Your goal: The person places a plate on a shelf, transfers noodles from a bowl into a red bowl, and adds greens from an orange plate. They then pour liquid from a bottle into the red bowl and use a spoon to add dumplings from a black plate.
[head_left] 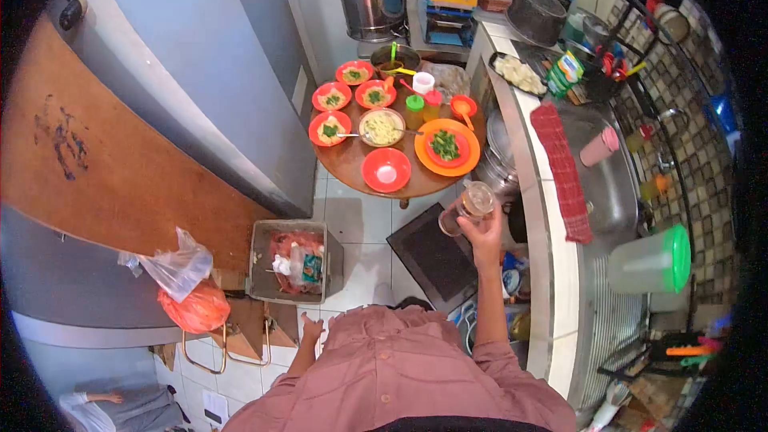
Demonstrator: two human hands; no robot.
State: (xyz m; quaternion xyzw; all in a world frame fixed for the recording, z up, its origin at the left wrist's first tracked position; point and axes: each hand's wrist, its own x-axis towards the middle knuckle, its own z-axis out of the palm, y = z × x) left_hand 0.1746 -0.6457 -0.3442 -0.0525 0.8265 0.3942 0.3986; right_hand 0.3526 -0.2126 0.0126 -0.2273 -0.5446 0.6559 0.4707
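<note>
My right hand (485, 232) is closed around a clear glass jar (456, 214) with a clear round top, held near the counter's edge just in front of the round wooden table (340, 162). My left hand (312, 328) hangs low beside my body with its fingers apart and nothing in it, nearest to the waste bin (334, 260). On the table, several red bowls hold food with green leaves on top. A red bowl (386, 170) at the near edge has only a pale patch inside. Chopped greens (445, 144) lie on an orange plate (428, 162), beside a bowl of shredded pale food (382, 126).
A sink (596, 184), a red cloth (560, 172) and a green-lidded container (650, 260) are along the right counter. A black mat (428, 252) lies on the floor. Plastic bags (192, 308) hang at left. Another person's hand (104, 397) shows at lower left.
</note>
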